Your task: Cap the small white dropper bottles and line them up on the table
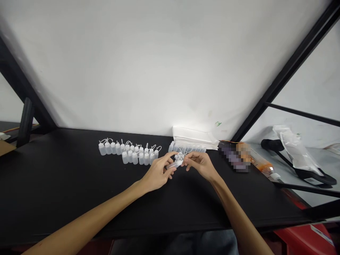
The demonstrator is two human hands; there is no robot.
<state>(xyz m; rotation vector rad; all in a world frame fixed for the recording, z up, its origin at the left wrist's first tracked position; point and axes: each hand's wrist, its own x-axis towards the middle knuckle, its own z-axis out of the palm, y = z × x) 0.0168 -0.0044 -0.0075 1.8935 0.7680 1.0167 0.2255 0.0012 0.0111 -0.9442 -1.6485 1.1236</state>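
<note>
One white stack (195,136) lies by the wall (148,63), just above the right row (190,148) of bottles and partly hiding it. To our right on the black counter (79,198): a pixelated item (235,158), its nature unreadable, and beside it an orange bottle (261,165) on its side, white cap toward us. Beyond the black frame (284,53), a clear bag (296,148) rests on a black object (317,177). Red stool (309,241) at lower right; brown cardboard (5,147) at the far left edge. Our own hands stand in the way, screening part of the right row and the loose tops between.

Counts: one stack, one orange bottle, one clear bag, one stool. Left group (135,158) of capped bottles, upright: seven in its front row; the rear row is partly covered, so we give no total. Right row: several, not countable.

The small bottle (173,165) is in our left hand (155,174), tilted above the counter, between thumb and fingers, its white cap pointing right. Our right hand (200,165) has its fingers bunched narrow at that cap; whether they grip it, we cannot tell.
</note>
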